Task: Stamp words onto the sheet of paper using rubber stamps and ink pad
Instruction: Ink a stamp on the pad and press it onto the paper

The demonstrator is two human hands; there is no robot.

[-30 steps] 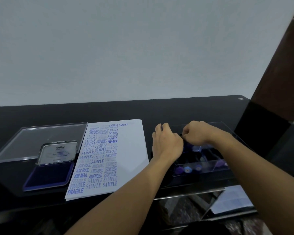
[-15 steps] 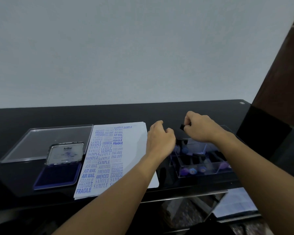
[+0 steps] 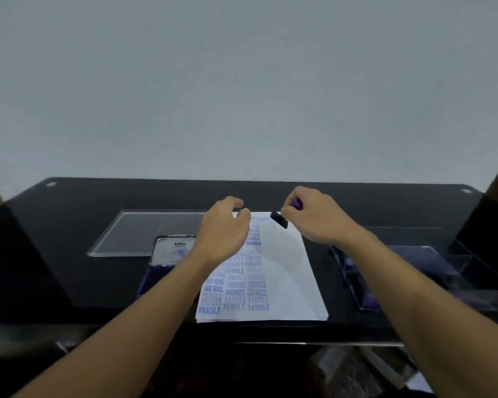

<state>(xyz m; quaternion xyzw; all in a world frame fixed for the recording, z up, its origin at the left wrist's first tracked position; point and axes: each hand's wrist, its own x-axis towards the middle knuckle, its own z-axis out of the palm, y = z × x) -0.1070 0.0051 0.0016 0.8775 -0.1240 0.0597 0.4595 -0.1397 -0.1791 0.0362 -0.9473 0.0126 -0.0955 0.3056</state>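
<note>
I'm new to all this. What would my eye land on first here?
The white sheet of paper on the black table, its left half crowded with blue stamped words like FRAGILE and SAMPLE. Over its far edge the right hand pinches a small black stamp; the left hand hovers empty beside it. An open ink pad lies left of the sheet.

Free room over the sheet, ink pad left, stamp tray right.
</note>
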